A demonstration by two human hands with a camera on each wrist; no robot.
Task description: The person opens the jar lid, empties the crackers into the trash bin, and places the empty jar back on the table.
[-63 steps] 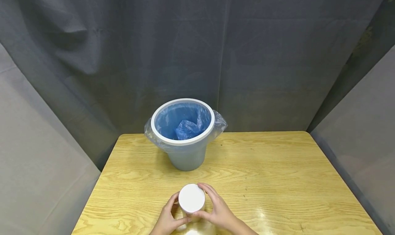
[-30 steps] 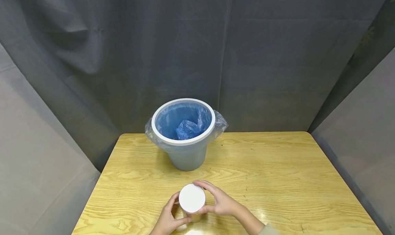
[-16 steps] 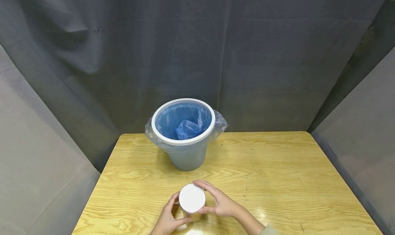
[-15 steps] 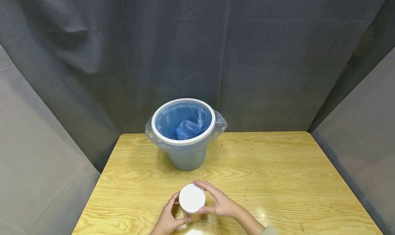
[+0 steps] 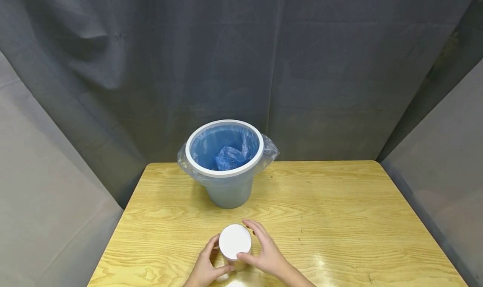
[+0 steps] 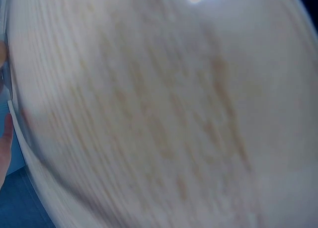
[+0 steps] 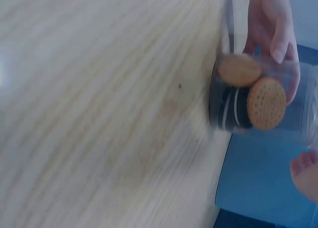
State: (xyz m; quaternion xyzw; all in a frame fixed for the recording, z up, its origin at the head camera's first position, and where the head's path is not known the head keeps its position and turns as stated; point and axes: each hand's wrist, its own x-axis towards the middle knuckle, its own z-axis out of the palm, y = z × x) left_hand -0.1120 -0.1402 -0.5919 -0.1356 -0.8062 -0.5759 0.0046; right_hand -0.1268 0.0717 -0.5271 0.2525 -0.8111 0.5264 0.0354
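Observation:
A clear jar [image 7: 294, 119] stands upright on the table with round biscuits [image 7: 267, 104] inside, some tan and some dark with a pale filling. In the head view its white lid [image 5: 234, 240] faces up. My left hand [image 5: 205, 268] grips the jar body from the left, fingers behind and thumb in front. From the right, my right hand [image 5: 268, 253] spreads round the lid. Its thumb overlaps the lid's near edge, while the fingertips [image 7: 304, 161] stand slightly off the rim. The left wrist view shows mostly tabletop, with only bits of fingers at its left edge.
A bin [image 5: 228, 195] with a white rim and a blue plastic liner [image 5: 231, 157] stands behind the jar. The wooden table [image 5: 332, 211] runs back to a dark grey curtain [image 5: 320, 90], with pale grey panels [image 5: 49, 186] on both sides.
My right hand has turned about the lid: its thumb has moved left along the near edge, and its fingers have shifted right, off the rim. My left hand and the jar stay put.

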